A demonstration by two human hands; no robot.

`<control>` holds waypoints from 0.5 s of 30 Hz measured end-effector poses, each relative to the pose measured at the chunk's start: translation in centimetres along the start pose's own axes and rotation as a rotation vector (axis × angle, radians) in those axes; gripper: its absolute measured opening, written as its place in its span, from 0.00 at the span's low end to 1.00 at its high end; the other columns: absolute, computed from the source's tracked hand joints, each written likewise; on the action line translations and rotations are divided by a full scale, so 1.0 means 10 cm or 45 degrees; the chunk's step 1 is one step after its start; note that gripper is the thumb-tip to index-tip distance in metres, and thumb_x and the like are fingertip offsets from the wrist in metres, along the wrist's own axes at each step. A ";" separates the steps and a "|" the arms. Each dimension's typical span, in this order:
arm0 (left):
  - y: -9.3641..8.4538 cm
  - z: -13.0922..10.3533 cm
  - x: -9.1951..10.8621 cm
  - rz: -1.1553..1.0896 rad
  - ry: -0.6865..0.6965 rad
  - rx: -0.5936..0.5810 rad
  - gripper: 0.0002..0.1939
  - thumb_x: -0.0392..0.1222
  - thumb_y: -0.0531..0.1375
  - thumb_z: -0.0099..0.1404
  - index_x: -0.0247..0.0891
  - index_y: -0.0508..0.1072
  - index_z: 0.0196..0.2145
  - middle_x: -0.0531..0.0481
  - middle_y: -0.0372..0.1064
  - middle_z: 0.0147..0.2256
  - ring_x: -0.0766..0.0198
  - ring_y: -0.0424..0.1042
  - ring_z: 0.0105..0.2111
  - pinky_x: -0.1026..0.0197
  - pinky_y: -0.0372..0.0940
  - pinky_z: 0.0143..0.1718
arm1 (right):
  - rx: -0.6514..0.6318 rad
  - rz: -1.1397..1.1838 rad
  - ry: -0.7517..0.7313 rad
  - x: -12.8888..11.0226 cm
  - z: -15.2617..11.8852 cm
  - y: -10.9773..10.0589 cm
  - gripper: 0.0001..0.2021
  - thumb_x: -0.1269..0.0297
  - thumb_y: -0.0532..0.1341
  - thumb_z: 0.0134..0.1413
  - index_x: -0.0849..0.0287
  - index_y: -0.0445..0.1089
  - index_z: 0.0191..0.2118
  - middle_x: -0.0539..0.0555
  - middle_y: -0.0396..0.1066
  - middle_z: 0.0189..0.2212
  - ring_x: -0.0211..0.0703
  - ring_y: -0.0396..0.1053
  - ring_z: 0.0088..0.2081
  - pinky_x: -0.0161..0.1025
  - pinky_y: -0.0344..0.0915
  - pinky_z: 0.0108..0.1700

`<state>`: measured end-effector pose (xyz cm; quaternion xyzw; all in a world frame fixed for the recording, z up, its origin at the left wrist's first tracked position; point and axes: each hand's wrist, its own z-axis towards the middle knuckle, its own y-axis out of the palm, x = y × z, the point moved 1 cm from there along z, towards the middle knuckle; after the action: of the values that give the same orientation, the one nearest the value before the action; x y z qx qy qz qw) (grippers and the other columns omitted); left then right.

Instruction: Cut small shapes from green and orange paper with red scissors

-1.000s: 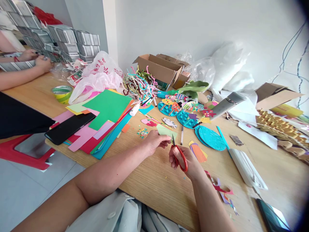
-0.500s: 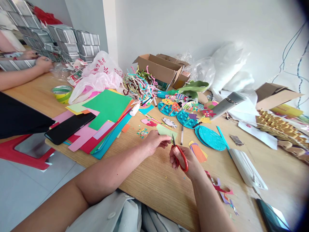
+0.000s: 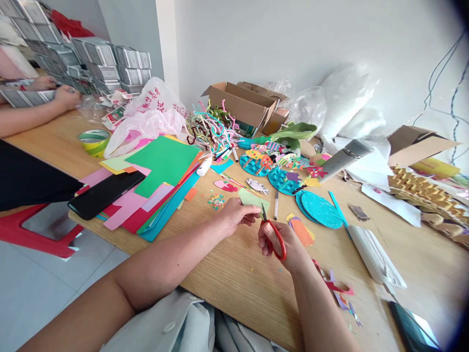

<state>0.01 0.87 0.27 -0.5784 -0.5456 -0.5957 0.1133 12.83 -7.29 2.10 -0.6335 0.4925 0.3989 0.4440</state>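
Light green paper [image 3: 252,198] is pinched at its near edge by my left hand [image 3: 240,216], above the wooden table. My right hand [image 3: 280,242] grips red-handled scissors [image 3: 280,244], whose blades point up and away, at the paper's right side by my left fingertips. Whether the blades are parted is too small to tell. Just right of the paper lies a pen [image 3: 276,204]. Small paper bits [image 3: 216,201] lie to the left, and a white fish-shaped cutout [image 3: 257,186] lies beyond it. Orange paper [image 3: 302,231] is right of the scissors.
Stacked coloured paper [image 3: 164,161] and a black phone [image 3: 106,194] lie left. Blue discs [image 3: 322,209], a white case [image 3: 375,256] and paper scraps [image 3: 335,288] are right. Pipe cleaners [image 3: 212,129] and boxes [image 3: 245,100] stand behind. Another person's hands [image 3: 66,97] are far left.
The green paper has shifted very slightly to the right, and my right hand with the scissors has moved a touch to the right. Both hands keep their hold.
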 end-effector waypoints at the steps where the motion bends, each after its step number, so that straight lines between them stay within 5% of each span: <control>1: 0.00 0.00 0.01 0.004 -0.001 -0.002 0.11 0.41 0.65 0.47 0.32 0.71 0.26 0.51 0.67 0.22 0.73 0.64 0.19 0.68 0.59 0.21 | 0.001 0.003 0.004 0.00 0.00 0.00 0.23 0.42 0.57 0.50 0.60 0.63 0.23 0.49 0.66 0.17 0.34 0.65 0.16 0.30 0.59 0.17; 7: 0.00 -0.01 0.11 -0.024 0.077 0.101 0.18 0.50 0.66 0.47 0.35 0.70 0.30 0.52 0.67 0.25 0.72 0.65 0.20 0.69 0.57 0.18 | -0.009 -0.018 0.029 -0.05 -0.02 0.00 0.23 0.41 0.56 0.50 0.59 0.62 0.22 0.49 0.66 0.17 0.34 0.64 0.16 0.30 0.59 0.17; 15: -0.04 0.02 0.15 -0.078 0.231 0.101 0.16 0.37 0.66 0.46 0.36 0.70 0.35 0.54 0.68 0.26 0.71 0.67 0.24 0.67 0.62 0.27 | -0.061 0.013 0.010 -0.06 -0.04 -0.02 0.24 0.41 0.54 0.51 0.58 0.63 0.22 0.48 0.65 0.16 0.33 0.61 0.15 0.31 0.57 0.17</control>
<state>-0.63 1.88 1.22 -0.5000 -0.5738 -0.6268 0.1668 12.93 -7.45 2.78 -0.6429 0.4877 0.4103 0.4248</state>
